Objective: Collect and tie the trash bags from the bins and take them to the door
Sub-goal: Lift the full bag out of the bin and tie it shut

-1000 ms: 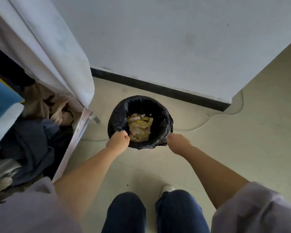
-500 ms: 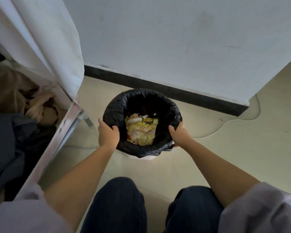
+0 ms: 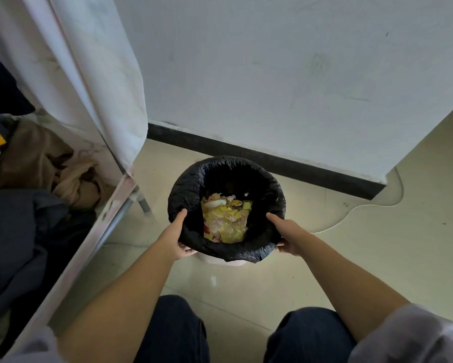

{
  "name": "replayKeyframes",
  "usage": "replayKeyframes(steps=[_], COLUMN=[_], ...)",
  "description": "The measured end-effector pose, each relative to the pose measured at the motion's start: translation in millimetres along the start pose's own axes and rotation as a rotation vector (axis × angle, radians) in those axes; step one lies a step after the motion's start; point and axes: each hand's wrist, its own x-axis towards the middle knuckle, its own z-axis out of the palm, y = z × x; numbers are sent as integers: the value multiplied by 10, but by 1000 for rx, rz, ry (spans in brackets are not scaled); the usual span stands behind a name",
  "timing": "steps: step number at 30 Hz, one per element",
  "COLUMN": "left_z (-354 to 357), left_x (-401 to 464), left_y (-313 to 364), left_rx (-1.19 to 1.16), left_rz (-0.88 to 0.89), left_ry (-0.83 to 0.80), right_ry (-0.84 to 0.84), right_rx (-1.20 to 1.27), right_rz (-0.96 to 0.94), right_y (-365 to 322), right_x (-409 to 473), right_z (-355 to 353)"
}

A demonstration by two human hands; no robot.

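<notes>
Two hands were on the bag (image 3: 226, 176), a black one that lined a small pale bin (image 3: 221, 260) on the floor (image 3: 377, 244). The bin stood near the wall (image 3: 272, 74), just in front of the dark baseboard (image 3: 272, 158). The left hand (image 3: 175, 237) gripped the near-left part of the bag's rim, with the thumb inside and the fingers (image 3: 187, 250) curled under the folded edge. The right hand (image 3: 285, 235) held the near-right part in the same way, thumb inside and fingers below, mostly hidden by the plastic. Both grips were narrow, closed on the rim. The bag was open at the top and its edge was folded over the bin. Inside lay trash (image 3: 226, 221), mostly yellow scraps with some white and pink pieces. To the left stood a rack with a white cover (image 3: 97, 74), and clothes (image 3: 24, 218) lay piled under it. The person's knees in dark trousers (image 3: 175, 334) showed at the bottom.
</notes>
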Motion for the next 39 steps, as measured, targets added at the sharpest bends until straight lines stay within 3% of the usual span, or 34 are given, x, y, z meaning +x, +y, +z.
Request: replayKeyframes(steps=[7,12,17,23,30,35,39], left_z=[-148,-188,-335,-323,-249,-305,-337], left_x=[-72,-186,-241,-260,-372,-406,-444], left_y=[116,6,17,54,-36,-33,-56], left_rx=[-178,-18,-47,-67,-45,-64,-62], left_rz=[8,-82,-85,106,28,27,20], left_ry=[-73,-128,-50,19,-22,-22,-30], right_ry=[9,9,-79,-230,-358,-243,-169], right_rx=[-212,-287,-135,-157,152,370,376], right_rz=[-5,-26,6,151,219,172,162], right_y=[51,95,143,209,395,272,264], right_x=[-107,-206,-203,-226,-248,-291,-258], right_z=[-167,-306,-431,-608,-576,-415,-427])
